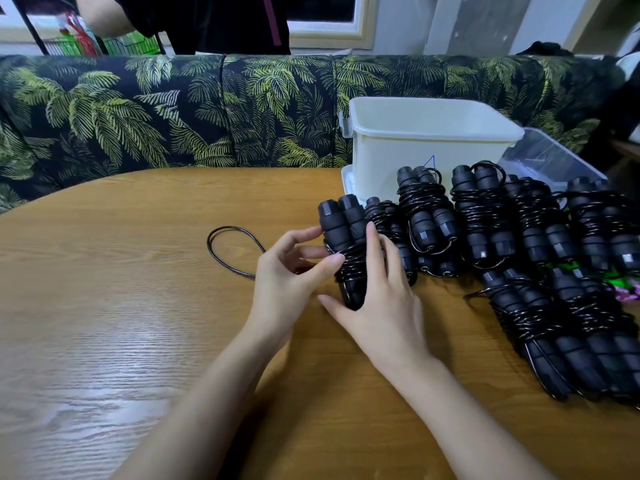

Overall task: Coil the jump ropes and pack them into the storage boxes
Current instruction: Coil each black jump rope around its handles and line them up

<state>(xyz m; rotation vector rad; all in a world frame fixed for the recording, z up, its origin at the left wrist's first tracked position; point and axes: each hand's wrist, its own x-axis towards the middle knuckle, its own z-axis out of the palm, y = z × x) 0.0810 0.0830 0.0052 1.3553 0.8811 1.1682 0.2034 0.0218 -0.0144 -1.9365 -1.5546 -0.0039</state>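
Black twin-handled jump rope (341, 223) mid-table, part wound. Right hand (381, 292) curls round the handles; left hand (291, 271) pinches cord at the wraps. Loose cord loop (228, 251) lies on the oval wooden table (121, 306). Judgement: keep tension and lay turns close. White plastic storage box (426, 140) sits behind.

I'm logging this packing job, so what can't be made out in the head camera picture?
Head view only:
Inside of the white plastic storage box: hidden by its near wall.
Lower end of the black jump rope handles: covered by the right hand.
Whether the left hand pinches the loose black cord loop: its fingers hide that.
Rightmost coiled rope bundle: cut off by the frame edge.
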